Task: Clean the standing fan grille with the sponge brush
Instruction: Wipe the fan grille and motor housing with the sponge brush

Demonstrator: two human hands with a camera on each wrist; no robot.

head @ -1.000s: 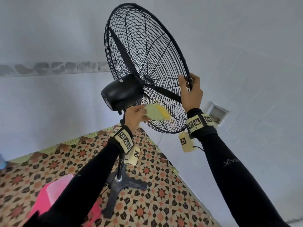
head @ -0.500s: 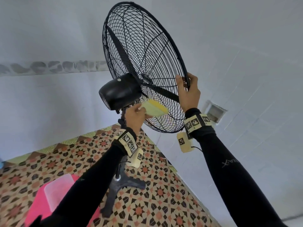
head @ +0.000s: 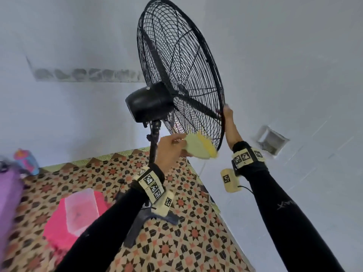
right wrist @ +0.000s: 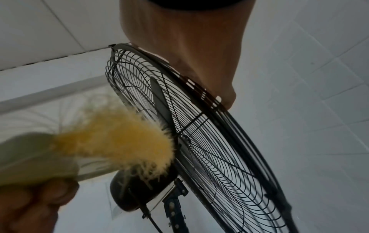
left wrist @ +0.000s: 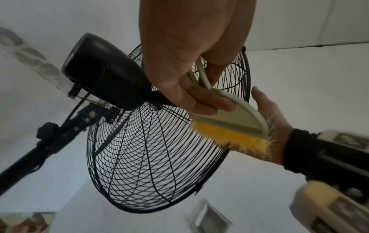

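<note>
Nearest the camera, two forearms in black sleeves reach upward, each with a band of printed markers at the wrist. The left hand [head: 170, 152] is raised in front of the fan pole, its fingers and thumb curled round the pale green handle of the brush [head: 198, 147]. In the left wrist view the fingers [left wrist: 201, 102] wrap the handle while the thumb side hides the grip's far end. The brush's yellow bristles [left wrist: 229, 136] point toward the wire cage and sit at the lower part of the grille [head: 182, 61], on its rear, motor side; whether they touch the wires is not clear, since the brush is blurred.

The right hand [head: 228, 122] is stretched higher, palm toward the cage, at the lower right of the black outer rim [right wrist: 199, 94]. In the right wrist view it lies along the rim's outer edge with the thumb tip against it; the fingers are hidden behind the rim, so a grip cannot be confirmed.

Behind the hands, the black motor housing [head: 149, 104] sits atop the pole [head: 153, 146], and the fan's base [head: 141, 222] stands on a patterned mat [head: 176, 242]. A pink box [head: 64, 228] lies on the mat to the left, before white tiled walls.
</note>
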